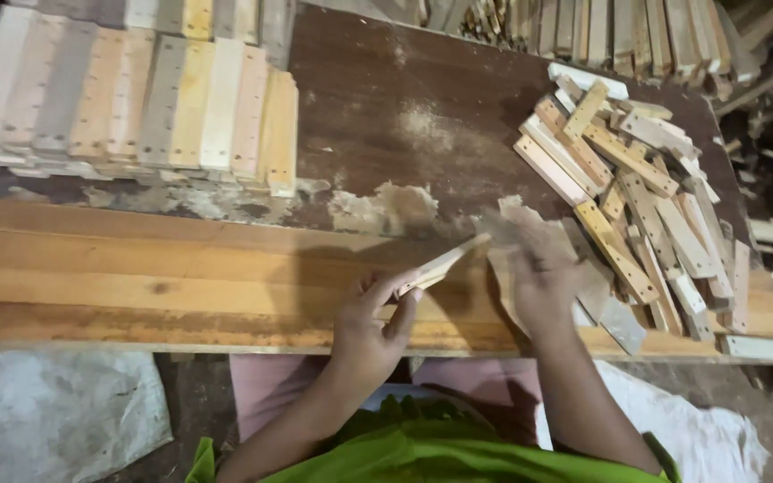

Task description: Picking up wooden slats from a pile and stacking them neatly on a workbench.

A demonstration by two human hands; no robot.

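Observation:
My left hand (pixel 371 322) grips a short pale wooden slat (pixel 445 261) by its near end, the slat angled up to the right over the plank edge of the table. My right hand (pixel 540 273) is blurred and rests on a sheet of sandpaper (pixel 603 300) lying beside the slat's far end, fingers bent over it. Just right of that hand lies a loose heap of short drilled wooden slats (pixel 637 188).
A neat stack of drilled slats (pixel 136 98) sits at the back left of the dark worktable (pixel 422 80). Sawdust (pixel 386 207) lies along the light front plank (pixel 136 277). More timber is piled behind (pixel 637 31). White sacking (pixel 46 411) covers the floor.

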